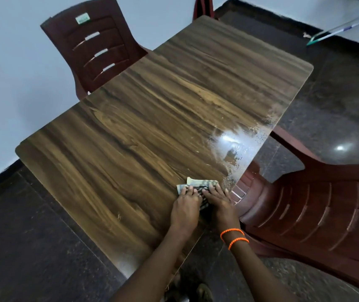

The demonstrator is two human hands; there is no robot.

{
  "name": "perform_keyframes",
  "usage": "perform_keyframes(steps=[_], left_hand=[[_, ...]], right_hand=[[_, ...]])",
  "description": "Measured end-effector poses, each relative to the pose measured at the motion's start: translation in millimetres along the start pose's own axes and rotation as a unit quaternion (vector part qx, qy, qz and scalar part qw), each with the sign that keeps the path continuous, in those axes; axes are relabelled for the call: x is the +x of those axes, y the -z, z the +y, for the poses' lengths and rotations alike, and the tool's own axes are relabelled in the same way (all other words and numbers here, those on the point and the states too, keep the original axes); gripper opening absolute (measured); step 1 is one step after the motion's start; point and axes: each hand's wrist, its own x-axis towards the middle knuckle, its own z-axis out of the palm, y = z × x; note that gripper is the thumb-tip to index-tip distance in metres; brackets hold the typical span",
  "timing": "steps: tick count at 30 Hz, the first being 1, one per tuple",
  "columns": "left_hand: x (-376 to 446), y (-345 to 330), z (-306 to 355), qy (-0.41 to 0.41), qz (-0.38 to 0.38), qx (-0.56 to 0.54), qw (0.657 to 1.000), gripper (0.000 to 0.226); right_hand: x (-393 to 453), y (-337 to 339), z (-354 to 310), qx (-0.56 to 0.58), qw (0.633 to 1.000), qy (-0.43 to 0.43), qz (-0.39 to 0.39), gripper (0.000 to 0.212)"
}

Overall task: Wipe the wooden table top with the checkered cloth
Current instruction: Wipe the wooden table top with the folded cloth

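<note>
Two flat hands, the left hand (187, 201) and the right hand (217, 200), are pressed side by side with straight fingers on the folded, crumpled checkered cloth (200, 186), which is laid near the right edge of the glossy, wood-grained, round-cornered table top (141, 127), flanked by maroon plastic chairs (95, 53).

Both forearms are bare, with no sleeve reaching into view. The right wrist carries two loops of bright orange beaded thread (234, 236), one a little above the other, each thin and knotted-looking along its length. The left hand (185, 205) and right hand (219, 203) wear no rings or gloves that can be seen, and the left wrist is plain.
</note>
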Motion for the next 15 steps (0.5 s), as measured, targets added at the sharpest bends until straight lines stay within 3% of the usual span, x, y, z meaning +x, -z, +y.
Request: perform_keyframes(steps=[5, 7, 10, 15], left_hand=[[3.3, 6.0, -3.5, -0.043, 0.048, -0.022, 0.998, 0.032], [-0.9, 3.1, -0.7, -0.044, 0.047, -0.031, 0.997, 0.04], [-6.1, -3.8, 4.7, -0.048, 0.055, -0.03, 0.997, 0.05], [-12.3, -7.7, 1.0, -0.077, 0.054, -0.01, 0.996, 0.042]], right_hand=[[4.8, 5.7, -3.2, 0.023, 0.994, -0.062, 0.09, 0.036], [1.9, 7.7, -8.7, 0.015, 0.992, -0.053, 0.11, 0.031], [-2.1, 10.0, -19.9, -0.003, 0.993, -0.054, 0.105, 0.032], [-16.0, 10.7, -26.9, -0.053, 0.993, -0.061, 0.082, 0.024]])
